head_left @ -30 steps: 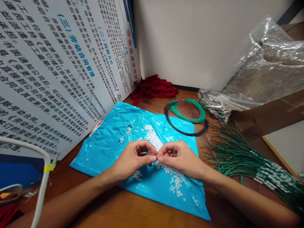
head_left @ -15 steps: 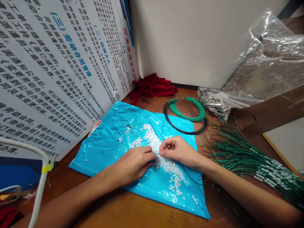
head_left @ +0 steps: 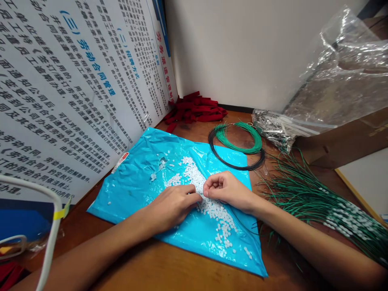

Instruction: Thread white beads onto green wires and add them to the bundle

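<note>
Over a pile of small white beads (head_left: pixel 194 171), my two hands meet with their fingertips nearly touching. My right hand (head_left: pixel 227 190) is closed in a pinch on a thin dark cord (head_left: pixel 245 227), whose tail runs out beneath the wrist to the right. Thumb and fingers of my left hand (head_left: pixel 176 202) are pinched together too; what lies between them is too small to make out. The beads are spread across a flat, crinkled blue plastic bag (head_left: pixel 124 198) on the wooden table (head_left: pixel 169 264).
Green (head_left: pixel 256 139) and black (head_left: pixel 222 159) cord coils lie at the bag's far right corner. Green cords with white beads (head_left: pixel 339 218) fan out on the right. Behind are red strips (head_left: pixel 197 109), a clear bag of metal parts (head_left: pixel 273 127) and a cardboard box (head_left: pixel 342 141).
My left fingertips have shifted slightly right, closer to the right ones. Both hands stay pinched, and the view has moved a little.
</note>
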